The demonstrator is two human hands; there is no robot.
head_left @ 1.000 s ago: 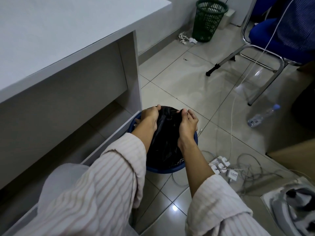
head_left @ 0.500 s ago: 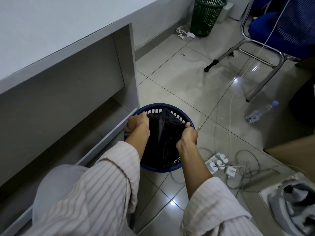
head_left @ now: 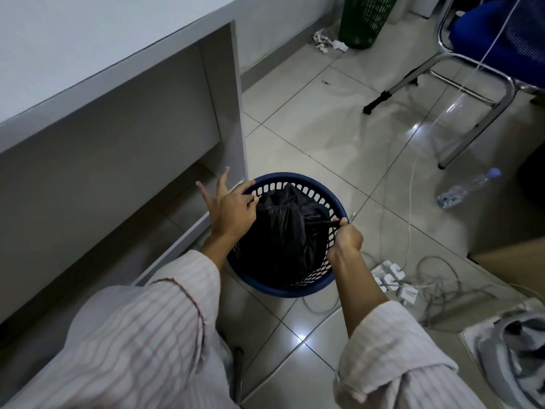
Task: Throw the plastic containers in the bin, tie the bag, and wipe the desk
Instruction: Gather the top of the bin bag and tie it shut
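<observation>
The black bag (head_left: 284, 231) sits in the blue bin (head_left: 295, 287) beside the worktop (head_left: 88, 54) while the left hand (head_left: 231, 211) and right hand (head_left: 346, 236) each pinch one end, other left fingers (head_left: 221, 183) spread, probably to tighten a knot.

Open tiled floor (head_left: 318, 134) lies far of the blue bin (head_left: 295, 286), free up to the green basket (head_left: 365, 19). Left, the desk's side panel (head_left: 233, 98) stands just beside the bin's rim, closing that side. Right and near, a cable tangle with plugs (head_left: 395, 278), a lying bottle (head_left: 469, 187) and chair legs (head_left: 483, 122) obstruct passage.
</observation>
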